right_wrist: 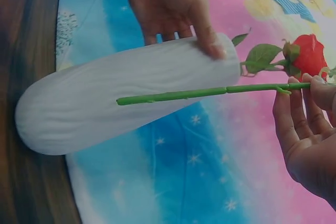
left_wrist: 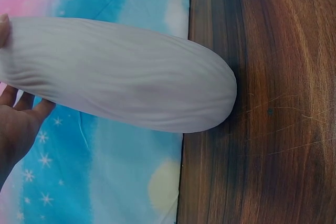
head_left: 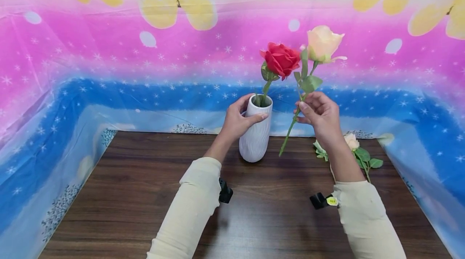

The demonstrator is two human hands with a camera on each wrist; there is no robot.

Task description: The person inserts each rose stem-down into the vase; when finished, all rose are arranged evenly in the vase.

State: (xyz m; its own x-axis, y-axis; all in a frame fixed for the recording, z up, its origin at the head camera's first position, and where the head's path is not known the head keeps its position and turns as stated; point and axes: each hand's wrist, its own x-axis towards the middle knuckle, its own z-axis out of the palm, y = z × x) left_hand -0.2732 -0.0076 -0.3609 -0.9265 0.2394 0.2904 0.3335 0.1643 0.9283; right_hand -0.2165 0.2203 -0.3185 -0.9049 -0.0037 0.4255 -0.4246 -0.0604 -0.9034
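My left hand (head_left: 237, 117) grips a white ribbed vase (head_left: 254, 140) near its rim, thumb across the front. The vase stands slightly tilted at the back of the table, and its base shows in the left wrist view. A red artificial rose (head_left: 281, 61) rises from the vase mouth, its lower stem hidden inside. Just right of the vase, my right hand (head_left: 321, 115) pinches the green stem of a cream artificial rose (head_left: 324, 44) between thumb and fingers. That stem's bare lower end (right_wrist: 157, 97) hangs apart from the vase opening, pointing down and left.
Behind my right forearm, more pale roses with green leaves (head_left: 363, 154) lie on the dark wooden table (head_left: 145, 194). A patterned pink and blue cloth (head_left: 120, 49) stands around the table's back and sides. Small black cameras (head_left: 226, 191) sit at both wrists.
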